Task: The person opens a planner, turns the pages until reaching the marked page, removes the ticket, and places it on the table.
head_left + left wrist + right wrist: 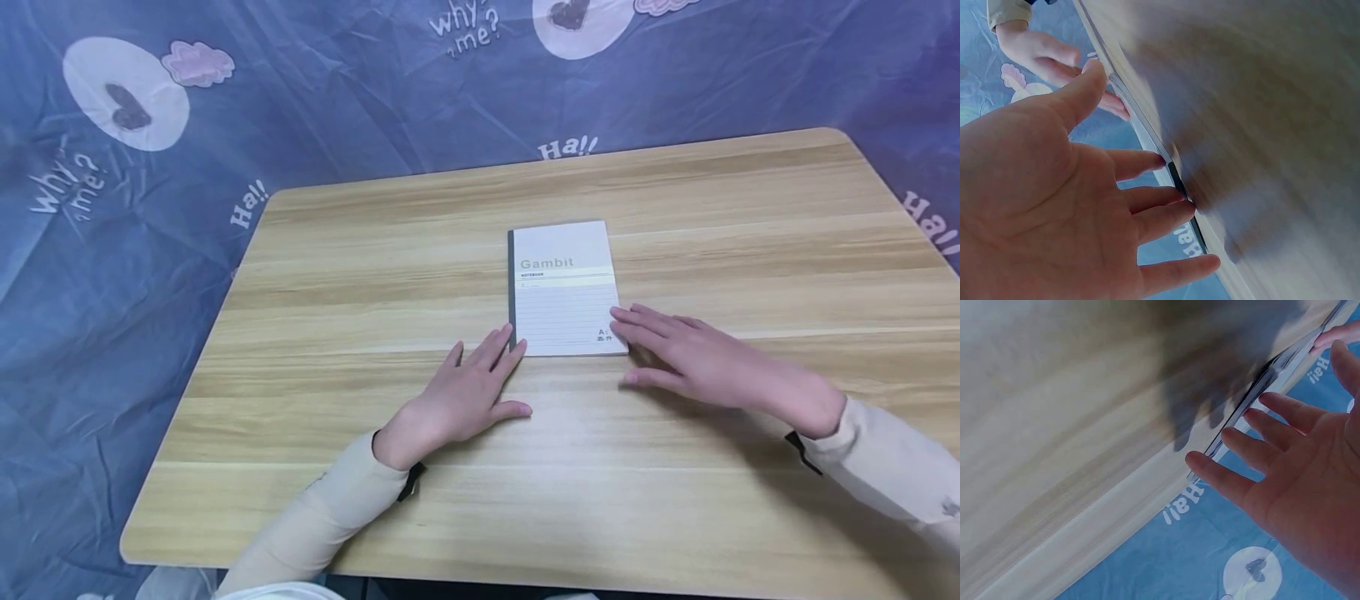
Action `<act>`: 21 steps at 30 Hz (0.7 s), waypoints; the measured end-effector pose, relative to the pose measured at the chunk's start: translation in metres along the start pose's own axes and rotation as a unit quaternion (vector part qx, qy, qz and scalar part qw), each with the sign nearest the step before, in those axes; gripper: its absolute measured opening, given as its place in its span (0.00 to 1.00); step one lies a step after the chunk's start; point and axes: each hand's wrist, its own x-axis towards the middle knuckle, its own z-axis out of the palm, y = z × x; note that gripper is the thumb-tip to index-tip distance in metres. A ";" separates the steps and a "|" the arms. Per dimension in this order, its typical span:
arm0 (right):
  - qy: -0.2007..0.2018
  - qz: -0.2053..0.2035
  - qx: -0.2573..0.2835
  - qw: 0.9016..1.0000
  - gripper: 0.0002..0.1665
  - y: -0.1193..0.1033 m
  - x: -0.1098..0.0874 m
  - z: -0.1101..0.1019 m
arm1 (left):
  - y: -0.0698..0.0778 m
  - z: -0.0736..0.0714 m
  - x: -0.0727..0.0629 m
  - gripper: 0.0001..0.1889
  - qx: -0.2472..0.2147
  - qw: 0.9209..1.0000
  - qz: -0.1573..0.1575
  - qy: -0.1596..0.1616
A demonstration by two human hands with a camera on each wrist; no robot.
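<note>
Sleeves (330, 504) are lying nearest; left hand (461, 396) and right hand (697, 358) are showing outstretched fingers, gripping nothing, at the notebook (566, 292); uneven pushing would be skewing it.

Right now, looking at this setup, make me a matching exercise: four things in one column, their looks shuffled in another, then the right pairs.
Things:
1. notebook
2. table
3. cloth
4. left sleeve

Looks:
A. blue, patterned
B. light brown, wood-grained
C. beige fabric
D. white, marked "Gambit"

Right pairs: 1-D, 2-B, 3-A, 4-C.
</note>
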 end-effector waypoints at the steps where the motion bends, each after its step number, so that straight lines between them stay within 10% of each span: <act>1: 0.004 -0.003 -0.001 1.000 0.42 0.002 0.004 -0.001 | 0.000 0.000 0.000 0.44 0.000 1.000 -0.001 0.000; 21: -0.029 0.093 0.067 0.993 0.43 0.077 0.108 -0.041 | 0.001 0.000 0.001 0.44 0.002 1.000 -0.003 -0.005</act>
